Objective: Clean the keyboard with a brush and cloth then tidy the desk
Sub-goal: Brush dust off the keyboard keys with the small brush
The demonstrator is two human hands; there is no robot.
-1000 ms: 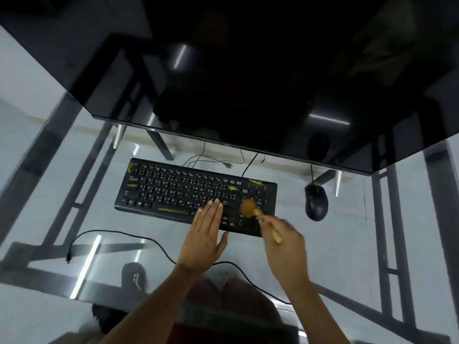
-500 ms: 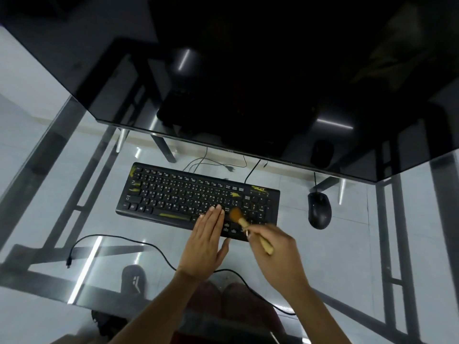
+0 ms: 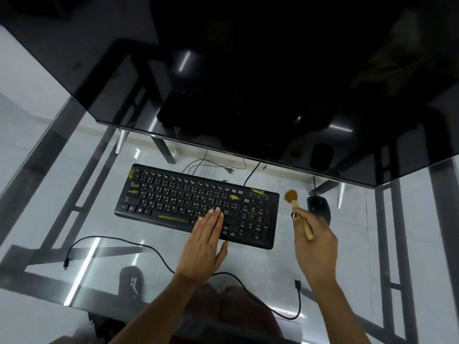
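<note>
- Keyboard (image 3: 196,204): lies flat on the glass worktop (image 3: 323,264), in front of the dark monitor (image 3: 248,83). Yellow smears show on the space bar and on several keys at the left end; judged not yet clean.
- Left hand (image 3: 203,247): grip open, fingers straight and together, resting flat on the keys right of the space bar, apparently steadying the board.
- Right hand (image 3: 315,247): grip closed round the wooden handle of the brush (image 3: 296,207).
- Brush: bristle head is off the keyboard, in the gap between its right edge and the mouse (image 3: 319,209), touching neither as far as can be seen.
- Progress: brushing stage is in hand; the wiping stage is judged not begun, since no cloth is in view.
- Outstanding: tidying. A loose black cable (image 3: 159,254) trails across the near worktop with both plug ends free.
</note>
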